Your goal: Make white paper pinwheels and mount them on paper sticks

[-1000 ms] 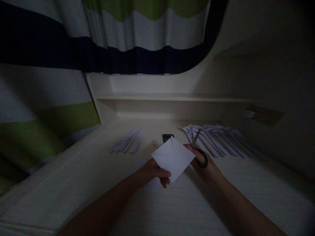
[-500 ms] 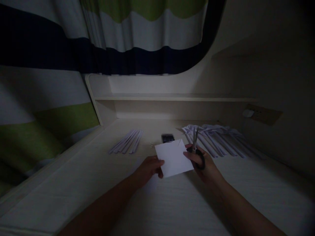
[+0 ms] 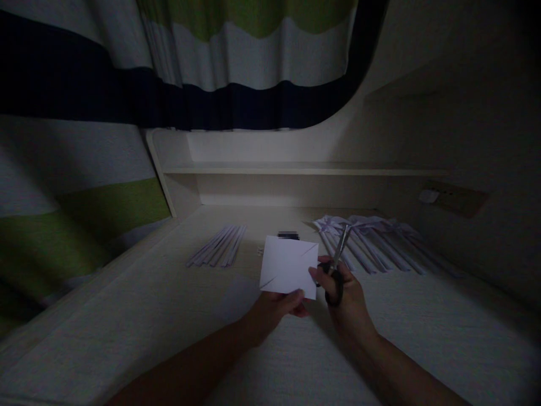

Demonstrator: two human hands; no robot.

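A square of white paper (image 3: 289, 265) is held up over the desk, with slits or crease lines at its upper right and lower left corners. My left hand (image 3: 279, 313) pinches its lower edge, thumb on top. In my right hand (image 3: 349, 299) is a pair of scissors (image 3: 337, 265) with black handles, blades nearly closed and pointing up and away. The thumb of that hand touches the paper's right edge. Below and left of the square, another pale sheet (image 3: 236, 296) lies flat on the desk.
Thin white paper sticks (image 3: 217, 245) lie at the left of the desk (image 3: 139, 316). More sticks with paper tops (image 3: 372, 242) lie at the right. A dark object (image 3: 288, 235) sits behind the paper. Beyond are a shelf (image 3: 296, 168), a curtain (image 3: 253, 56) and a wall socket (image 3: 459, 200).
The paper has been turned and moved left, and a second corner line now shows. My left hand has shifted from its left side to its lower edge. The scissor blades have come together.
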